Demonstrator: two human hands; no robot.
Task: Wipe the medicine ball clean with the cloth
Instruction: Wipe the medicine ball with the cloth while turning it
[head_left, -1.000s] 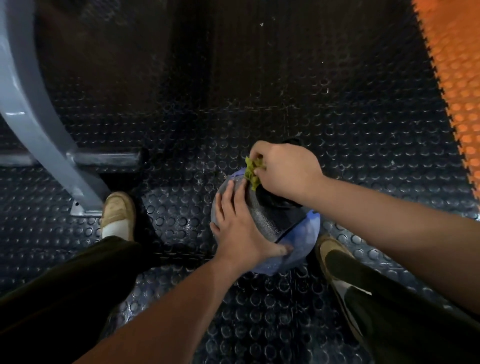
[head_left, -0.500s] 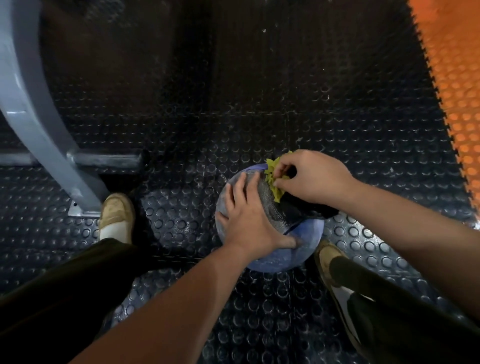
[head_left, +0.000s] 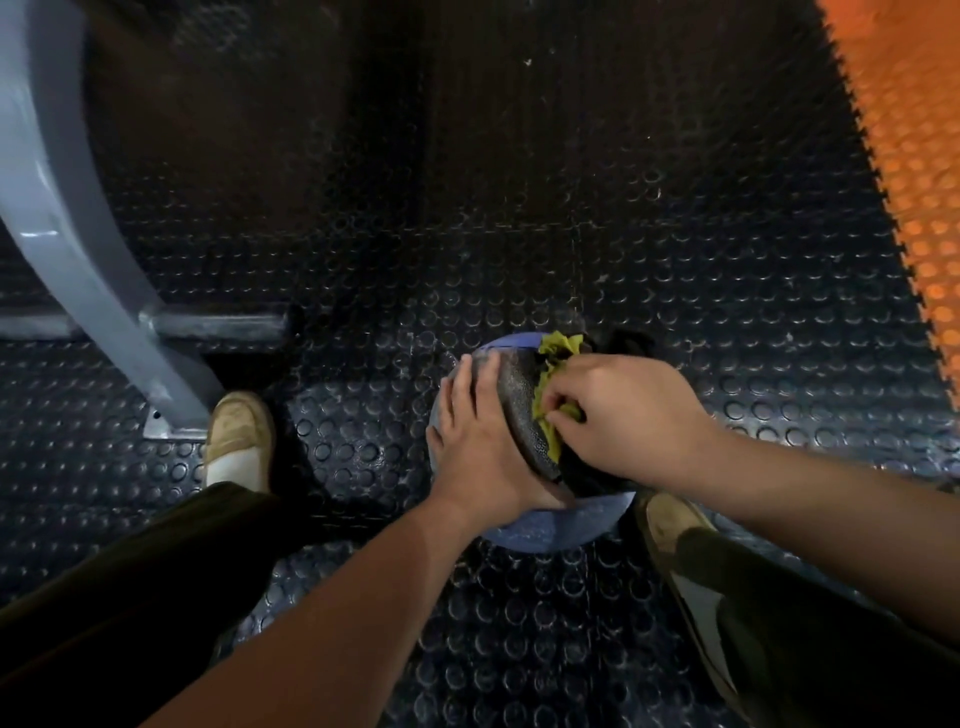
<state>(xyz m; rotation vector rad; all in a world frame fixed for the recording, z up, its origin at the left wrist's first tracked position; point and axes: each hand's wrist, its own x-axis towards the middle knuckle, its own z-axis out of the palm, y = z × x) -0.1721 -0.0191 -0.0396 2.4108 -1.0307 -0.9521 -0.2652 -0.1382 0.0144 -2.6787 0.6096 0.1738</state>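
Observation:
A blue and dark grey medicine ball (head_left: 519, 410) sits on the studded floor between my feet. My left hand (head_left: 480, 441) lies spread over its left side, fingers straight, thumb reaching toward the lower right. My right hand (head_left: 623, 421) grips a bunched yellow-green and black cloth (head_left: 556, 364) and presses it on the ball's top right. The cloth's black part hangs under my right hand and hides the ball's right side.
Black studded rubber floor (head_left: 519, 208) runs all around. A grey metal machine frame (head_left: 78, 234) with a bolted foot stands at the left, beside my left shoe (head_left: 239, 436). My right shoe (head_left: 670, 525) touches the ball's lower right. Orange matting (head_left: 909, 130) borders the far right.
My right hand has slid with the cloth from the ball's top toward the near right side. The left hand has stayed pressed on the ball's left side.

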